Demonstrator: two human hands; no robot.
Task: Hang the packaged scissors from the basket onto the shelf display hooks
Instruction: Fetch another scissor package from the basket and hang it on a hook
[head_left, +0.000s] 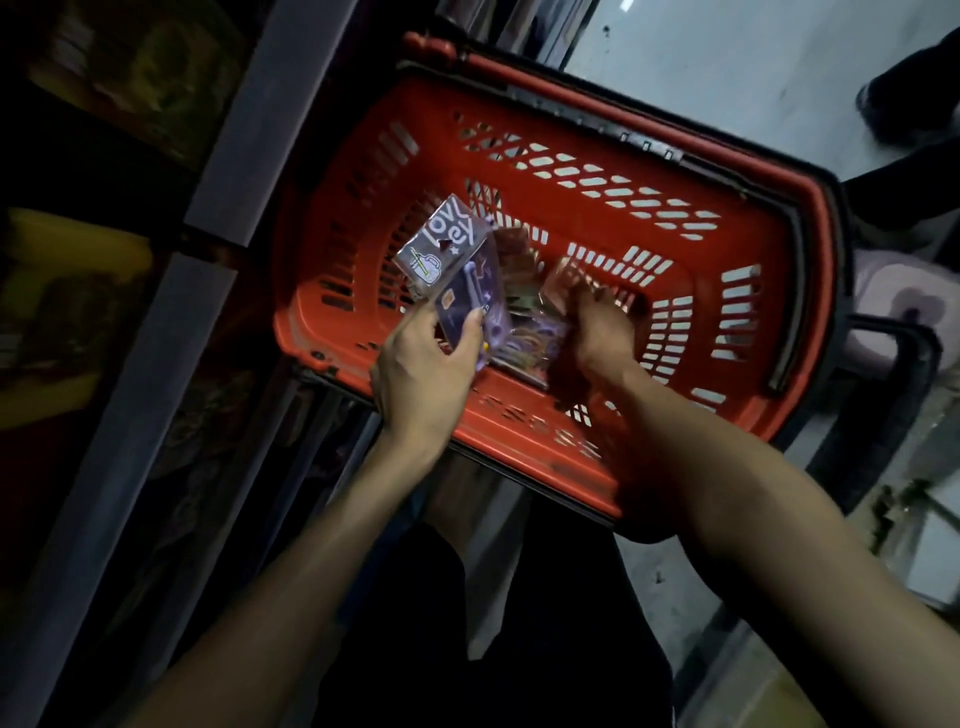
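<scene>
A red plastic basket (597, 156) stands on the floor below me. My left hand (421, 374) grips a purple packaged pair of scissors (452, 254) by its lower end, holding it tilted over the basket's left side. Inside the basket my right hand (602, 332) reaches down onto more packs (535, 343) lying on the bottom. Its fingers are blurred and partly hidden among clear wrappers, so a hold on a pack cannot be made out.
A grey shelf upright (208, 218) runs along the left, with dark shelves of goods behind it. Pale floor (727, 47) lies beyond the basket. Another person's shoe (904, 98) is at the top right. My dark-clothed legs (519, 623) are beneath my arms.
</scene>
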